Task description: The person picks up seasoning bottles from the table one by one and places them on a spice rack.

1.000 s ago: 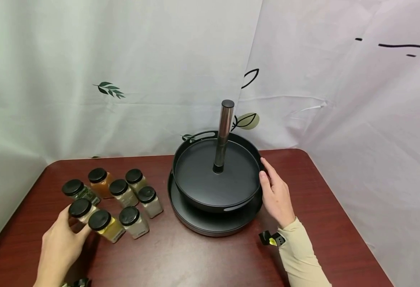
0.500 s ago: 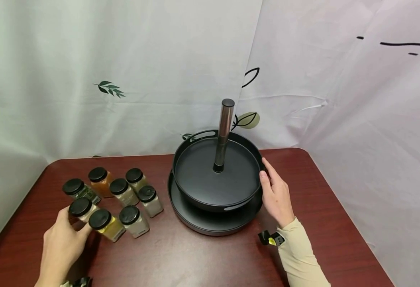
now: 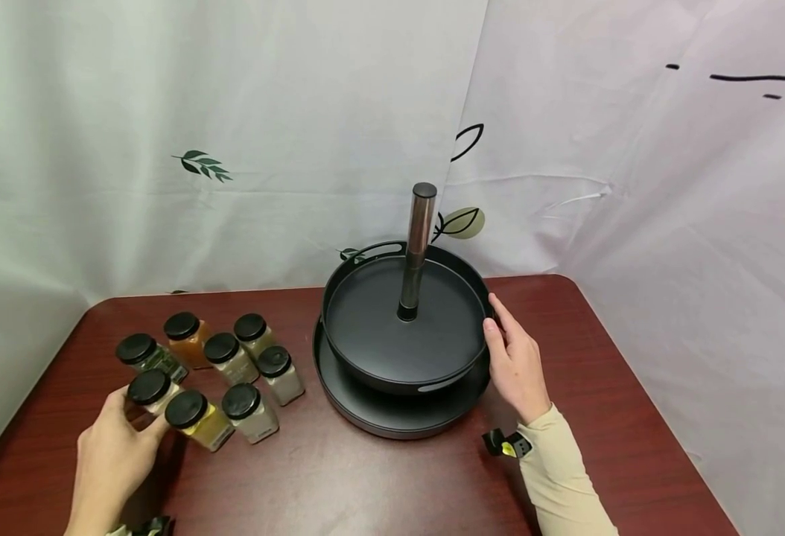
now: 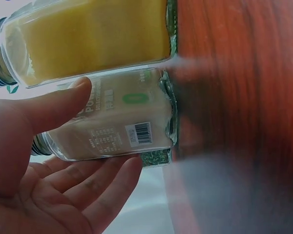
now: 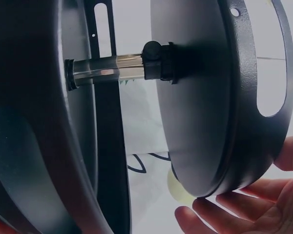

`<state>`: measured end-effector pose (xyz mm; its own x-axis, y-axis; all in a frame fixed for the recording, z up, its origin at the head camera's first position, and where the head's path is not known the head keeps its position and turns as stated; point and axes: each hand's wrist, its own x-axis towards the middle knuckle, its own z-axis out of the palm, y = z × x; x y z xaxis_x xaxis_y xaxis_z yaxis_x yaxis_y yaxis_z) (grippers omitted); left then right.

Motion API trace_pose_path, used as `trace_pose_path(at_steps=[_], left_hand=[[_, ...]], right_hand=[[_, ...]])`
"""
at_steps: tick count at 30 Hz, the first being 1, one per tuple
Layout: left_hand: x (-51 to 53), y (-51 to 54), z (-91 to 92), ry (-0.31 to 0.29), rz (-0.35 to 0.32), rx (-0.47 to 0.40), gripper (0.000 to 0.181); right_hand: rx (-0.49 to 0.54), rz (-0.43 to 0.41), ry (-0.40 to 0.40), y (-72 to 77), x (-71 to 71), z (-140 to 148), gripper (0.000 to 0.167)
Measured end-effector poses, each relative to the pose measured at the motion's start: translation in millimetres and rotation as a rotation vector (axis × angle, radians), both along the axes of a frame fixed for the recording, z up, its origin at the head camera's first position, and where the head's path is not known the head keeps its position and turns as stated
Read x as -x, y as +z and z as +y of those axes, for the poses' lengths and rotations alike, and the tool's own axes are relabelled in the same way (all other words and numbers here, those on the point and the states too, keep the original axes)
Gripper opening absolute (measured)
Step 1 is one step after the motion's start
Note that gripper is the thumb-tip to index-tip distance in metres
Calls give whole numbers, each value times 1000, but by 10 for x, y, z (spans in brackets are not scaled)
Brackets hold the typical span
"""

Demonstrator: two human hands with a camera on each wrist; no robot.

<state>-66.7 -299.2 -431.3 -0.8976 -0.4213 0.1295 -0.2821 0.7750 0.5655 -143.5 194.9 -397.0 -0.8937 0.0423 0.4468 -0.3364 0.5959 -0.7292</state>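
Note:
At the table's left, my left hand (image 3: 114, 447) holds a square glass spice jar of beige powder (image 4: 112, 114) between thumb and fingers. Its black lid (image 3: 150, 387) faces up. A jar of yellow powder (image 3: 198, 420) stands close beside it. I cannot tell whether the held jar touches the tabletop. On the right, my right hand (image 3: 516, 361) rests against the outer wall of the upper tray (image 5: 244, 112) of a black two-tier rack, its fingers fairly straight. The lower tray (image 3: 392, 424) lies underneath, and a metal post (image 3: 415, 253) rises from the upper tray's middle.
Several other black-lidded jars are grouped nearby, including one of orange powder (image 3: 191, 342), one of green herbs (image 3: 154, 357) and a pale one (image 3: 252, 413) at the front. They stand on a reddish-brown table (image 3: 285, 491). White printed cloth (image 3: 285, 134) hangs behind it.
Both hands, the jars and the rack keep their places. Only a slight shift of the whole head view shows.

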Motion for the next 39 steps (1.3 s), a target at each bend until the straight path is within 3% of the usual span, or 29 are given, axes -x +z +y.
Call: trace_pose_path(at_steps=[7, 26, 32, 39], left_hand=[[-33, 101, 8, 44, 27, -15, 66], [-93, 564, 138, 154, 177, -15, 64], [-51, 727, 240, 137, 248, -13, 64], [60, 958, 365, 67, 319, -6, 64]], right_hand=[[9, 7, 1, -3, -1, -5, 45], [25, 4, 11, -7, -1, 3, 45], [25, 8, 2, 2, -5, 4, 45], [27, 10, 3, 2, -2, -2, 45]])
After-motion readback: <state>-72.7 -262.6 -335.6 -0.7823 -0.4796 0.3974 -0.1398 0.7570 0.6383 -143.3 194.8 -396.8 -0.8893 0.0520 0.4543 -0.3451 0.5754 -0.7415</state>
